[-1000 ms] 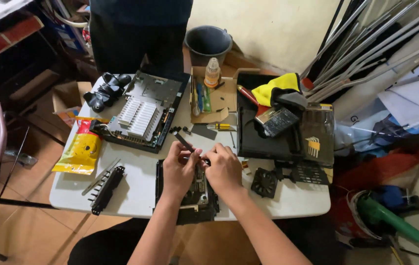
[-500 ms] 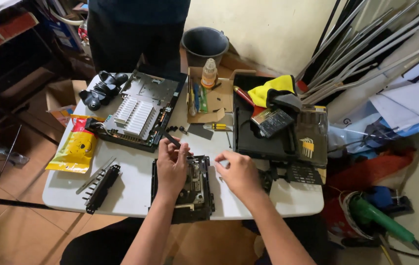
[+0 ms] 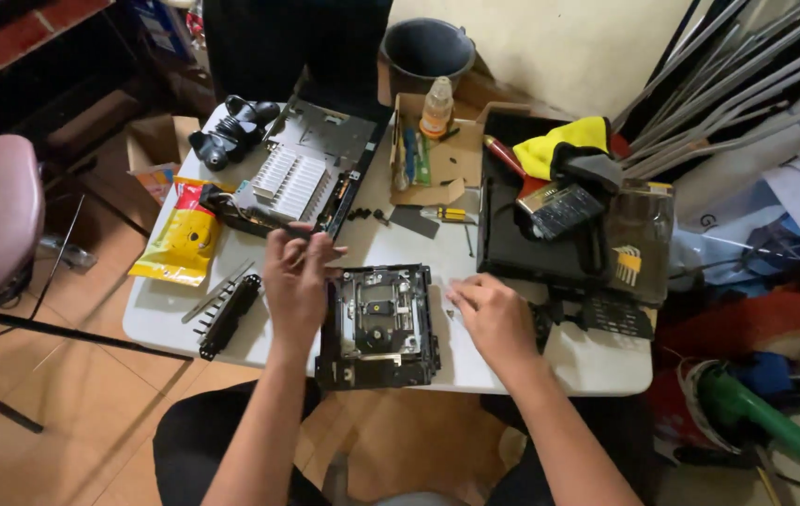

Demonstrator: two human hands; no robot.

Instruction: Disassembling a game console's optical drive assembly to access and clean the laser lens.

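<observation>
Yellow packet: a flat yellow pouch (image 3: 182, 241) with red trim lies at the left edge of the white table (image 3: 597, 361), partly under the opened console shell (image 3: 302, 178).
Cardboard box: a small open brown box (image 3: 437, 155) sits at the far middle of the table, a little bottle (image 3: 436, 106) with a pale cap standing in it.
Clear bag: a see-through bag (image 3: 639, 239) with a yellow mark on it rests at the right, against the black tray (image 3: 522, 244).
Yellow cloth: bunched on top of that tray (image 3: 564, 145), with a brush (image 3: 536, 192) just below it.
Drive unit: a square black frame (image 3: 379, 323) with a bare metal mechanism and a round hub in its middle, lying flat at the near edge of the table.
Left hand: raised just left of the drive unit (image 3: 295, 281), grip pinched together on something thin and dark; what it is cannot be told.
Right hand: down on the table just right of the drive unit (image 3: 494, 314), fingers curled, grip clamped on nothing visible.
Drive versus grip: it lies between the two hands, neither one holding it.
Black comb-like part: lies left of the left hand (image 3: 227, 314).
</observation>
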